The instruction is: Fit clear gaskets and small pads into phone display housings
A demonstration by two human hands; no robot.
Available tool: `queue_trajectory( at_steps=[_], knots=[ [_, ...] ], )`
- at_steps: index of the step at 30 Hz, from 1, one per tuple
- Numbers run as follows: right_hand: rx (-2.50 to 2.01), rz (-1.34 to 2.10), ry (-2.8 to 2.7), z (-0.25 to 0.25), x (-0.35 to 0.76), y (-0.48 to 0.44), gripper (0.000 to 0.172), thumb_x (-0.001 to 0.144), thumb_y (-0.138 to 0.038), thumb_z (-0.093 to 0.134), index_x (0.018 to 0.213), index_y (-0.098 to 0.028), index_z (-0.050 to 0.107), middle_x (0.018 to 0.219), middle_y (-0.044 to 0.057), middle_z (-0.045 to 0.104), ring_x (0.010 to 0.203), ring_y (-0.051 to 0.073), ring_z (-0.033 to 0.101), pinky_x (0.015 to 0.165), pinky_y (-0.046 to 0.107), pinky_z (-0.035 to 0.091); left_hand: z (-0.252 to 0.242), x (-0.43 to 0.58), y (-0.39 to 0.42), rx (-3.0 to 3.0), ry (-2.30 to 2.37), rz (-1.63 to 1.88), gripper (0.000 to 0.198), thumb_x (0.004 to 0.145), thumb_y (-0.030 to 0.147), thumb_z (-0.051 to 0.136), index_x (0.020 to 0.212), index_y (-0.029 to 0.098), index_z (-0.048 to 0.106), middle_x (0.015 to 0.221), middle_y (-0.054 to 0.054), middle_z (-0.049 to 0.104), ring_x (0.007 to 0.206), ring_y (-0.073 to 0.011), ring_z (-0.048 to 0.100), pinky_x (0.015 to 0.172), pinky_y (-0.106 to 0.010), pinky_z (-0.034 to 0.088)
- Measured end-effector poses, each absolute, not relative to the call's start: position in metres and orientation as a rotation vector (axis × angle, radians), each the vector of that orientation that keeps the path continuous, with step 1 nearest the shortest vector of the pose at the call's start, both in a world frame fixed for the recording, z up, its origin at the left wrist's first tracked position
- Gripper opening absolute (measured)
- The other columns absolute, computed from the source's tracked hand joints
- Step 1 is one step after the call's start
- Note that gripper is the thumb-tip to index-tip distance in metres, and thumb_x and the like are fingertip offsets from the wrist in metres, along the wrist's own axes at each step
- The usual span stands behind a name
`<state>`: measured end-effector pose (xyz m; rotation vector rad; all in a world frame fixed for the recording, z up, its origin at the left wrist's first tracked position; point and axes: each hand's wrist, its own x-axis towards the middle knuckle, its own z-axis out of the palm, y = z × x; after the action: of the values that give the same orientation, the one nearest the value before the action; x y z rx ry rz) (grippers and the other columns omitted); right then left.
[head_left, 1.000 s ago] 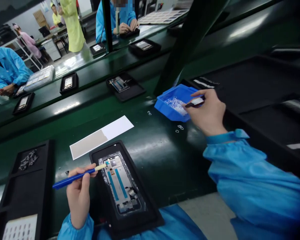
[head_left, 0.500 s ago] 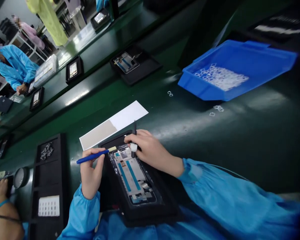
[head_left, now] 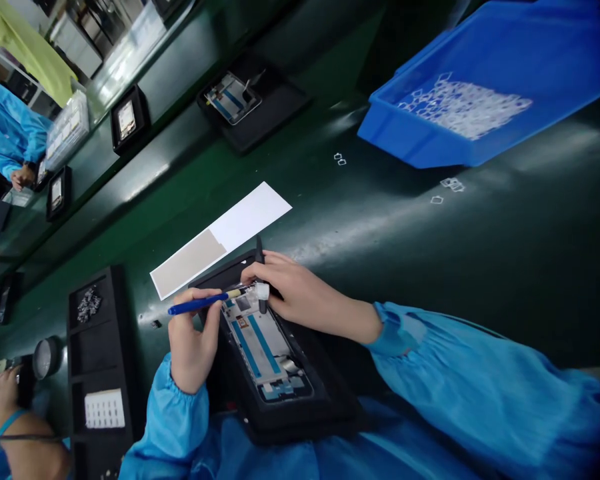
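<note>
My left hand (head_left: 193, 340) is closed in a pinch around a blue pen-shaped tool (head_left: 195, 305). Its cream tip reaches over the upper end of an opened phone frame (head_left: 263, 350) with blue strips. My right hand (head_left: 305, 293) curls over the phone's top right corner, gripping a slim black tool (head_left: 259, 249) whose upper end sticks up past the fingers. A white piece (head_left: 262, 291) with a black end shows beneath those fingers; whether it belongs to the tool I cannot tell. Under the phone lies a black tray (head_left: 325, 400).
A white and beige card (head_left: 253, 207) lies beyond the tray. At the right stands a blue bin (head_left: 415, 143) of small clear frames, with several loose ones nearby. A black compartment tray (head_left: 95, 350) is at left, beside another person's hand (head_left: 3, 400). More phones sit farther back.
The blue tool's tip has moved right, closer to my right hand at the phone's top. The view has shifted, so the blue bin appears larger and higher.
</note>
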<state>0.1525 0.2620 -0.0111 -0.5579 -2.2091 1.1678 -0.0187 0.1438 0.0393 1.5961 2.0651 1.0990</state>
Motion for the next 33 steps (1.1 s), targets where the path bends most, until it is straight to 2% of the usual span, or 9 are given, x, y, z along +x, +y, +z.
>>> queue_trajectory(
  at_steps=[6,16,25,33],
  knots=[
    [-0.589,1.190,-2.222,-0.011,0.154,0.261,0.030,0.077,0.004,0.043,0.094,-0.021,0.050,0.090,0.005,0.060,0.094,0.024,0.057,0.094,0.045,0.043,0.041,-0.013,0.147,1.734,2.099,0.967,0.015,0.091,0.017,0.062,0.103,0.022,0.056,0.099,-0.004,0.068,0.095,-0.0184,0.067,0.082,-0.032,0.055],
    [-0.608,1.158,-2.235,-0.009,0.154,0.261,0.031,0.078,0.003,0.045,0.093,-0.023,0.049,0.090,0.004,0.061,0.095,0.024,0.058,0.093,0.044,0.045,0.042,-0.010,0.149,1.827,2.116,0.949,0.014,0.090,0.018,0.062,0.103,0.021,0.056,0.097,-0.005,0.069,0.093,-0.0190,0.069,0.080,-0.031,0.056],
    [-0.583,1.148,-2.215,-0.013,0.154,0.259,0.026,0.081,0.001,0.044,0.092,-0.022,0.050,0.086,0.003,0.058,0.091,0.023,0.056,0.091,0.042,0.043,0.047,0.001,0.152,2.047,2.085,0.905,0.015,0.091,0.013,0.061,0.102,0.020,0.055,0.094,-0.003,0.070,0.088,-0.0149,0.071,0.077,-0.024,0.056],
    [-0.568,1.125,-2.196,-0.013,0.153,0.258,0.026,0.081,0.000,0.043,0.092,-0.023,0.049,0.085,0.004,0.059,0.087,0.023,0.056,0.088,0.041,0.044,0.044,0.000,0.153,2.159,1.990,0.753,0.012,0.093,0.016,0.057,0.104,0.021,0.055,0.097,-0.006,0.070,0.090,-0.0173,0.071,0.076,-0.027,0.057]
  ],
)
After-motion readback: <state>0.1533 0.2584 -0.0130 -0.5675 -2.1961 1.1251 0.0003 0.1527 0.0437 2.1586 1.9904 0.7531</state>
